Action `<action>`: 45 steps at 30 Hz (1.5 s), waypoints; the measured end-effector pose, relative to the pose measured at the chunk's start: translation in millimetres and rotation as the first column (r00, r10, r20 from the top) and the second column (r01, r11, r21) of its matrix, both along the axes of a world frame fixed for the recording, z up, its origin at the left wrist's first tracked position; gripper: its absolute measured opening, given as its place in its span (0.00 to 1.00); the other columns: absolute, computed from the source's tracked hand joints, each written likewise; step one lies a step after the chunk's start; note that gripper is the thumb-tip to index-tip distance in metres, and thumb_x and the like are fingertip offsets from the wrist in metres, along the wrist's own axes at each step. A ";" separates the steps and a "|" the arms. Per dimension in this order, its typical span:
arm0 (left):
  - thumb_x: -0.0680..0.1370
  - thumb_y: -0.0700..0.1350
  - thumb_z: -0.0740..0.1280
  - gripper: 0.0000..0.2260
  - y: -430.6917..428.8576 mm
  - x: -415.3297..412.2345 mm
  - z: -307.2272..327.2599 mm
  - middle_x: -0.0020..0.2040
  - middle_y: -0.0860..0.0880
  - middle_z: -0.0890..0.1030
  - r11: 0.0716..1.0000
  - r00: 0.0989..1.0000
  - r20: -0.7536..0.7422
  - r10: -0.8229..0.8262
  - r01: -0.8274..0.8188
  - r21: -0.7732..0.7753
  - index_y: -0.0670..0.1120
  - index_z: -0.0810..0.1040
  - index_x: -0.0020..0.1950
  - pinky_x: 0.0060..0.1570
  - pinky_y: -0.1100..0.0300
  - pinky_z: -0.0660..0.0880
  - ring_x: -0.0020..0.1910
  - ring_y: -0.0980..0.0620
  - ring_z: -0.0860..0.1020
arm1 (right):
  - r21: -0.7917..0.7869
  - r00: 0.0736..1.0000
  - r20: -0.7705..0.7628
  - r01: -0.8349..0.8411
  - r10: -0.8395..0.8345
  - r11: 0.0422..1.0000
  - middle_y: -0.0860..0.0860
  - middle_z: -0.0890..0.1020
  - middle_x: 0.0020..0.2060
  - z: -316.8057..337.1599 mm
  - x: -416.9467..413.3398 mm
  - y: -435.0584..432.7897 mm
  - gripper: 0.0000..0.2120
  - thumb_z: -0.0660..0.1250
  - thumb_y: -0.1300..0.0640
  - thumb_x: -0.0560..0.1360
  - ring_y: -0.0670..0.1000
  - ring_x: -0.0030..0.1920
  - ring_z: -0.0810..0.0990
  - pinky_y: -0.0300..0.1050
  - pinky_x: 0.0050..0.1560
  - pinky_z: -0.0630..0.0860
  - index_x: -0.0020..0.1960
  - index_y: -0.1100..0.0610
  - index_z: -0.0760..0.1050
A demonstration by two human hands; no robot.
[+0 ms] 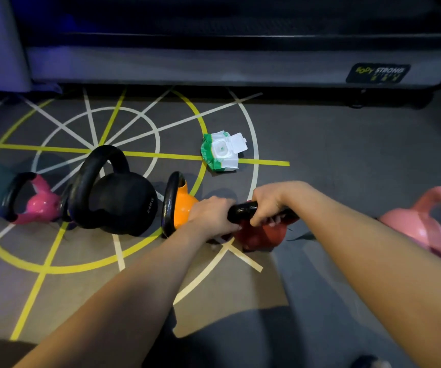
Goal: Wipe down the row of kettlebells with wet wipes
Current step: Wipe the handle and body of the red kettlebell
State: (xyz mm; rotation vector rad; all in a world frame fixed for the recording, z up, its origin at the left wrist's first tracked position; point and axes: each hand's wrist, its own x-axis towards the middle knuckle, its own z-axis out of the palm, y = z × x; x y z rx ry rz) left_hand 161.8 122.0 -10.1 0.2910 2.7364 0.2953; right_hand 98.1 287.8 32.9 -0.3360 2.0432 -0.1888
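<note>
Both my hands are on the red kettlebell, low in the middle of the frame. My right hand is wrapped around its black handle, fingers curled under the bar. My left hand is curled over the left end of that handle, where it meets the body. A pale scrap shows just under that hand, but I cannot tell whether it is a wipe.

The row runs leftward from there. The orange kettlebell sits just beside my left hand, and next comes the big black kettlebell marked 24KG. The magenta kettlebell lies tipped over at the left edge. A pale pink kettlebell stands well apart at the right edge.

The wet wipes pack lies on the floor above the row, centre frame, its lid flipped open. Yellow and white lines cross the floor. A machine base with a BODY STRONG label runs along the top.
</note>
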 end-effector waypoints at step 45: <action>0.81 0.50 0.67 0.15 -79.4 -91.1 27.2 0.60 0.46 0.76 0.907 0.966 -0.069 0.248 -0.207 0.367 0.53 0.77 0.68 0.53 0.54 0.73 0.58 0.45 0.77 | -0.378 -0.021 -0.038 0.926 -0.999 -0.005 0.57 0.81 0.56 -27.6 20.9 -101.2 0.23 0.72 0.48 0.74 0.60 0.56 0.80 0.49 0.54 0.75 0.62 0.60 0.72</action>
